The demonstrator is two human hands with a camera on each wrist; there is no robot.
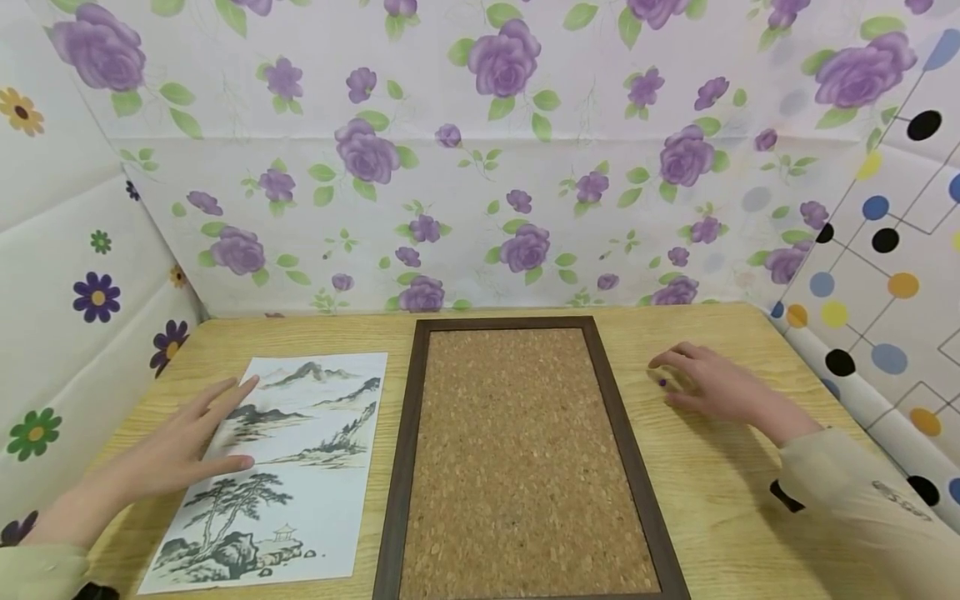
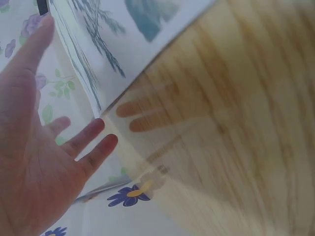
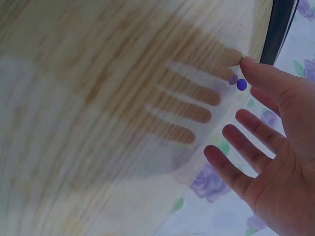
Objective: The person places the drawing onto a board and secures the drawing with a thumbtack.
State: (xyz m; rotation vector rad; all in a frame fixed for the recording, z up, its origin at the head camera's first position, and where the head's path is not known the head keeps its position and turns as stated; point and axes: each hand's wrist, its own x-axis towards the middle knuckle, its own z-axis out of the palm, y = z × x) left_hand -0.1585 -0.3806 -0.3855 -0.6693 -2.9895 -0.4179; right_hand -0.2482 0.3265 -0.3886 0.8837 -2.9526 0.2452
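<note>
My left hand [image 1: 180, 446] spreads its fingers over the left edge of a sheet with an ink landscape painting [image 1: 322, 500]; whether the fingertips touch the paper I cannot tell. In the left wrist view the hand [image 2: 44, 152] is beside a corner of that sheet [image 2: 108, 44]. Over on the right, my right hand [image 1: 716, 387] reaches low over the table, its fingers slightly bent and holding nothing. A small round purple piece [image 1: 662, 382] lies by its fingertips. From the right wrist, the same piece [image 3: 241, 84] shows close to the thumb of the hand [image 3: 280, 162].
Between the hands lies a cork board [image 1: 525, 467] in a dark brown frame [image 1: 405, 467]. The wooden table [image 1: 720, 500] meets a flowered backdrop [image 1: 450, 208] at the back. A dotted covering [image 1: 885, 333] bounds the right side, a flowered one [image 1: 52, 350] the left.
</note>
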